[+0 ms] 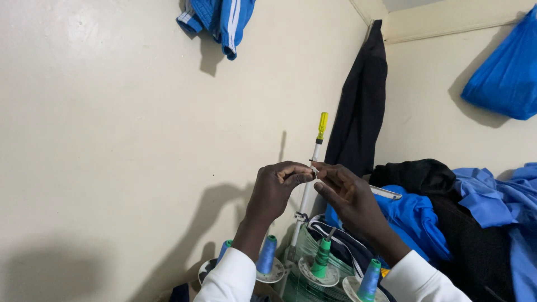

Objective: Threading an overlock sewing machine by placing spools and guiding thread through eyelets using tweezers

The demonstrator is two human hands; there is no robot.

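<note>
White sleeves and four thread cones (267, 254) on their stand sit nearest the lens. Above them, a thread guide on the white upright rod (308, 193) is pinched between the left hand (274, 190) and the right hand (349, 196), fingertips narrowly closed, apparently on fine thread too thin to be made out. Threading seems under way; steady, precise fingertip work is called for. Blue garments (414, 218) are heaped alongside.

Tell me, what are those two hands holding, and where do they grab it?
Both hands, left hand and right hand, pinch something tiny at the thread stand pole; what it is cannot be told.
</note>
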